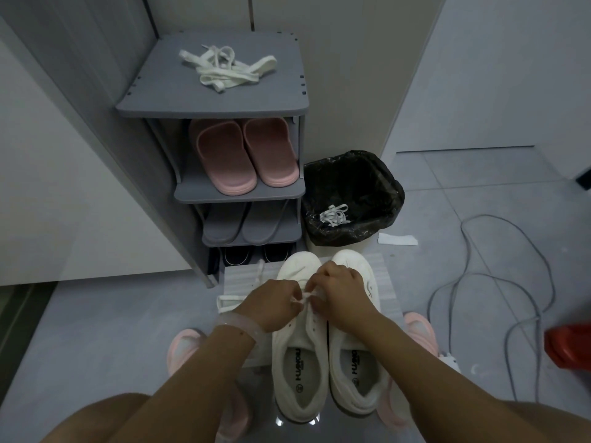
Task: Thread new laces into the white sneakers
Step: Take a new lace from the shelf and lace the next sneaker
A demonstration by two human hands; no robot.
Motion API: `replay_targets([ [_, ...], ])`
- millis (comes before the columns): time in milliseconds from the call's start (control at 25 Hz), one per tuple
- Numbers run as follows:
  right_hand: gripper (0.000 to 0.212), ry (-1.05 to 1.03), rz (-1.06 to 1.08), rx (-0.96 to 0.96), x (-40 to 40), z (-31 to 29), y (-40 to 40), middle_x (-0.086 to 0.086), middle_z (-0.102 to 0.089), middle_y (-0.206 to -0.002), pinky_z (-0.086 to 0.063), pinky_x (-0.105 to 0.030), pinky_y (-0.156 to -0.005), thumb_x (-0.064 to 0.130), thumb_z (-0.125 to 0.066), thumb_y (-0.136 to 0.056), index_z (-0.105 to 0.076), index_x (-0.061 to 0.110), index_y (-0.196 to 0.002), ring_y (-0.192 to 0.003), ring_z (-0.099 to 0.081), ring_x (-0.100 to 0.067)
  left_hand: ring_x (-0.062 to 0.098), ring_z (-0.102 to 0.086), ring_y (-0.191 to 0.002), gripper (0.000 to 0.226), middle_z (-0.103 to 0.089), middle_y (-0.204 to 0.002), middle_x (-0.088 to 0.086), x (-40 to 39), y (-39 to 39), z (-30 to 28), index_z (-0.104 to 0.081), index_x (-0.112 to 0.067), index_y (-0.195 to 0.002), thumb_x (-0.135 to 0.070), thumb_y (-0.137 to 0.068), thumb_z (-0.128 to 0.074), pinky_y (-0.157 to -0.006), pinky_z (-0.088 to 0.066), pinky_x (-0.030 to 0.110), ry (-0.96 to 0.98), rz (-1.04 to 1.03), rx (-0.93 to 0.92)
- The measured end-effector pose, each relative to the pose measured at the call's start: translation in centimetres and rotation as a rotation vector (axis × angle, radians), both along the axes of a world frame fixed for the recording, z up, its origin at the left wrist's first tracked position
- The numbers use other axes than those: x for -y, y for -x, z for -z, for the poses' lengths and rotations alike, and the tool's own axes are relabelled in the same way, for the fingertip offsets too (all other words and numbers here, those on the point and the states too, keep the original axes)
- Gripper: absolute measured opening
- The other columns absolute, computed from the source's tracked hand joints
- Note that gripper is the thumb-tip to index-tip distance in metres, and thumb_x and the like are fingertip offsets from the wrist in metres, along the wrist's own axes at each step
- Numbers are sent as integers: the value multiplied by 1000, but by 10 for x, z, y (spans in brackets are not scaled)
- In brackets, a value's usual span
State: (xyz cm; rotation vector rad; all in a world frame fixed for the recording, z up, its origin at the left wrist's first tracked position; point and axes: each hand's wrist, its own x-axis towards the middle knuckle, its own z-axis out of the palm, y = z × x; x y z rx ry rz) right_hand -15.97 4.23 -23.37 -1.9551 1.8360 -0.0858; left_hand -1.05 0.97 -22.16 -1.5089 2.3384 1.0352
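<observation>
Two white sneakers (300, 372) are sitting side by side on the floor, toes toward the shoe rack (224, 100). Both hands are meeting over the left sneaker's eyelets: the left hand (275, 298) and right hand (335, 289) are each pinching the white lace (305, 297) in a narrow grip. Spare laces (224, 68) are lying on the rack's top.

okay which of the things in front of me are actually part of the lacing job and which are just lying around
Job: white sneakers, lace pinched by left hand and right hand, spare laces on the rack.

Lying about: pink slippers, grey slippers, bin, cable, paper scrap.
</observation>
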Motion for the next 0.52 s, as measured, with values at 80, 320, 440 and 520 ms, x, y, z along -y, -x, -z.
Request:
replay_targets([
  [80,28,-20,-19,-30,3,-2,-3,1,-44,-125,-22,-34,-107,28,-54,-88,-61,24,-116,-120,-39,-18,23,-53,-116,31,-57,-126,9,1,0,3,-57,-15,-120,-27,-91,-52,-96,-44,34,5,-6,-6],
  [320,8,-26,80,34,10,-4,-2,-9,-49,-98,-36,-29,-73,12,-47,-87,-50,13,-80,-95,-56,-30,21,-57,-108,24,-61,-118,6,2,-3,3,-64,-17,-111,-22,-90,-53,-96,-43,31,40,-23,-57],
  [440,16,36,38,-82,5,-2,-6,-13,-52,-109,-31,-29,-67,9,-41,-91,-50,5,-105,-95,-55,-30,21,-60,-99,19,-66,-108,6,2,-1,2,-68,-14,-100,-18,-88,-53,-83,-47,30,81,-60,-83],
  [520,18,49,-27,-87,5,-2,-3,-12,-51,-111,-33,-29,-68,8,-42,-91,-51,5,-106,-94,-54,-27,22,-59,-100,18,-65,-108,6,3,-1,3,-65,-13,-99,-22,-88,-53,-82,-47,32,126,-94,-45],
])
